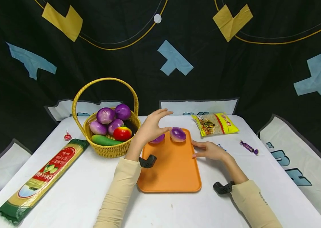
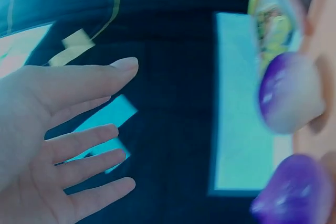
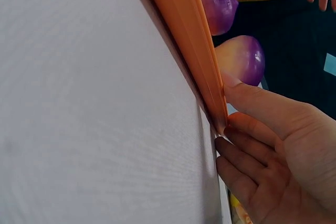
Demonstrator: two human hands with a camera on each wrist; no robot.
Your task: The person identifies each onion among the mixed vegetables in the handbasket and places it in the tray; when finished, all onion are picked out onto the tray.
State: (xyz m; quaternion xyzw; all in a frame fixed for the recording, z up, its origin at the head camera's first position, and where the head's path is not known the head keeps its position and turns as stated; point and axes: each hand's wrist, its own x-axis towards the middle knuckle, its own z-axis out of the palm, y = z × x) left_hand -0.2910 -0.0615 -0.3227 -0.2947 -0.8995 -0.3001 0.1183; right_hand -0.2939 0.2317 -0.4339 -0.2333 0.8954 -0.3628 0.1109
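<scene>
My left hand [image 1: 150,128] hovers over the left side of an orange tray [image 1: 169,171], thumb and fingers spread apart with nothing between them. Two round purple vegetables that look like onions lie at the tray's far end. One purple onion [image 1: 178,135] is near the thumb in the head view; the other purple onion [image 1: 159,138] is partly hidden by that hand. At the tray's right edge, my right hand [image 1: 210,150] touches the rim with thumb and fingertips, the fingers fairly straight. The right wrist view shows the thumb [image 3: 252,95] against the orange rim.
A yellow wicker basket [image 1: 110,152] stands left, holding several purple onions, a cucumber [image 1: 106,140] and a red fruit [image 1: 122,134]. A long noodle packet [image 1: 43,177] and a lollipop [image 1: 67,136] lie left. Rightward are a yellow food bag [image 1: 215,124] and a purple-wrapped candy [image 1: 249,147].
</scene>
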